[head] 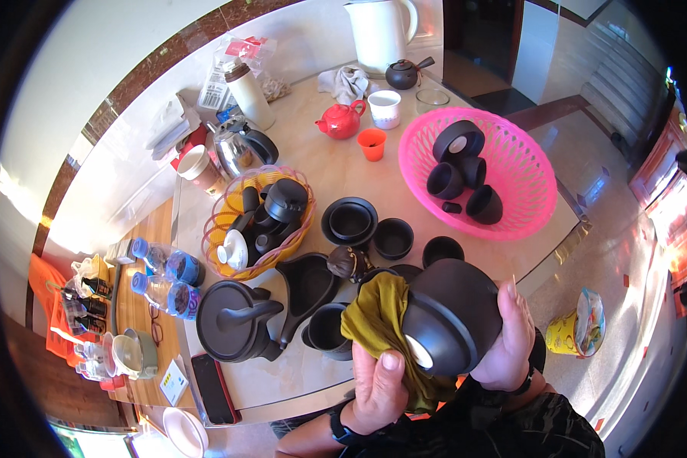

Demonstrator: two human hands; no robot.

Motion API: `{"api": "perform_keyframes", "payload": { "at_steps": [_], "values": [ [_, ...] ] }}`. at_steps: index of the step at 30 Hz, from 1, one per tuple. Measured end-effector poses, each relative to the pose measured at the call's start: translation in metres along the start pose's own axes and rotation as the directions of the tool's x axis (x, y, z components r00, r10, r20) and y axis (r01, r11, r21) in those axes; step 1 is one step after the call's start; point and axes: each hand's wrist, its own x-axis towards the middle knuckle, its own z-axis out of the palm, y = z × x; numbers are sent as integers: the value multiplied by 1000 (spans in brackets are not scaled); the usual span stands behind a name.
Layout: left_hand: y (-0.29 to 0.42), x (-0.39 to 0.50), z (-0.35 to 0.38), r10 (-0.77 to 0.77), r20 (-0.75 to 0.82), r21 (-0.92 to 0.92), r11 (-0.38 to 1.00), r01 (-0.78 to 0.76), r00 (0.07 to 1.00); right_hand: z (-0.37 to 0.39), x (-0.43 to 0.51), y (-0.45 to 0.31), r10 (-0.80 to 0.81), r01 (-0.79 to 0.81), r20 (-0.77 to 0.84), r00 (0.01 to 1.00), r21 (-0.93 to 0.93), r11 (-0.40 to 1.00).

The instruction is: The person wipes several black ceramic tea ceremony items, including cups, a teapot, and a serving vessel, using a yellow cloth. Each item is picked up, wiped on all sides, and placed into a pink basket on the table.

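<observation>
A large dark ceramic vessel (455, 309) with a white round patch is held tilted between both hands, near the table's front edge. My left hand (380, 386) presses an olive-green cloth (378, 315) against its side. On the vessel's other side, my right hand (509, 343) supports it with the palm, thumb up. Beside the cloth stands a black cup (327, 329). Farther left are a black spouted pitcher (309, 283) and a black side-handled teapot (237, 320) with its lid on. Black bowls (393, 238) and a small brown ornament (348, 262) sit just beyond the vessel.
A pink plastic basket (526, 172) with several black cups is at the back right. A yellow woven basket (217, 220) holds black teaware. Behind stand a red teapot (341, 120), an orange cup (371, 144) and a white jug (378, 34). A phone (214, 389) lies near the front edge.
</observation>
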Motion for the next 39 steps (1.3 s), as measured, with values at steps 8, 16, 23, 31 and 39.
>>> {"api": "perform_keyframes", "payload": {
  "at_steps": [8,16,23,31,39],
  "values": [
    [-28,-13,-23,168,600,488,697,-524,782,-5,3,2,351,-273,-144,925,390,879],
    [-1,-2,1,164,673,416,722,-553,721,-11,-1,-5,-250,405,353,901,-486,774],
    [24,17,-10,275,491,538,651,-536,827,-22,23,-6,-249,639,648,719,-477,604],
    [34,24,-13,-328,142,-242,903,354,934,-24,5,-6,-163,195,143,976,-244,950],
    [27,20,-11,-276,82,-285,914,288,958,-24,16,3,404,-477,254,879,479,737]
  ]
}}
